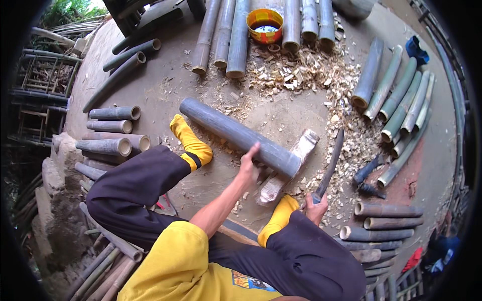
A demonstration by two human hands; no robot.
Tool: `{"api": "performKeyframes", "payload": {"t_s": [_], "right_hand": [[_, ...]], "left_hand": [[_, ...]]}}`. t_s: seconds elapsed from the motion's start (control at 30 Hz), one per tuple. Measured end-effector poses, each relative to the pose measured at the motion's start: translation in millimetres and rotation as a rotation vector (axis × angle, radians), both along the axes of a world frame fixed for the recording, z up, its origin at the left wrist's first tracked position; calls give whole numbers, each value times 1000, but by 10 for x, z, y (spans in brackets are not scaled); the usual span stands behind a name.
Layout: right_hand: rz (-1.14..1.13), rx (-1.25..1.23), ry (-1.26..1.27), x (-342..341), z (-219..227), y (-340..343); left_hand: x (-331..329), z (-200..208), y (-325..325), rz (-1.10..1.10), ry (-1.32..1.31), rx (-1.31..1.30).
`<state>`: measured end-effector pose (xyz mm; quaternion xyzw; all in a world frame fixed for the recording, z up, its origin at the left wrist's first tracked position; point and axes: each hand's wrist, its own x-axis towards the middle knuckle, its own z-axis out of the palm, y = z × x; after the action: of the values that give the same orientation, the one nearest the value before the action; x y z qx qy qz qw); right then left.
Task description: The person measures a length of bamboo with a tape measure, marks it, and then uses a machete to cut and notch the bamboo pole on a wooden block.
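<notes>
Right hand (316,210) around half-hidden knife handle (316,198)

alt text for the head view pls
A person's left hand grips a bamboo tube lying across a pale block; the right hand holds a knife. Chips and more bamboo lie around.

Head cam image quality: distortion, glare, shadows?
Head view: black fisheye rim, with the long pole at right bowed; background behind the greenery top left blown white; bright reflection in the bucket; shadows soft; bamboo tube fairly sharp.
</notes>
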<state>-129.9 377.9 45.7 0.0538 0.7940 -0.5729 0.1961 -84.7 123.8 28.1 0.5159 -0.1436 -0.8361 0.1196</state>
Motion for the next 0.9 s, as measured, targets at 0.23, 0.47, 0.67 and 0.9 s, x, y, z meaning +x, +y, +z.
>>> {"api": "performKeyframes", "payload": {"t_s": [0.23, 0.47, 0.67, 0.9], "right_hand": [[-46, 46, 2, -28, 121, -32], [-132, 29, -13, -63, 21, -64], [-75, 168, 83, -212, 14, -28], [-206, 108, 41, -109, 5, -7]], "left_hand": [[-291, -120, -491, 250, -45, -225], [-505, -192, -2211, 323, -756, -1291], [-1546, 436, -1047, -486, -179, -1607], [-3561, 53, 479, -1182, -157, -1395]]}}
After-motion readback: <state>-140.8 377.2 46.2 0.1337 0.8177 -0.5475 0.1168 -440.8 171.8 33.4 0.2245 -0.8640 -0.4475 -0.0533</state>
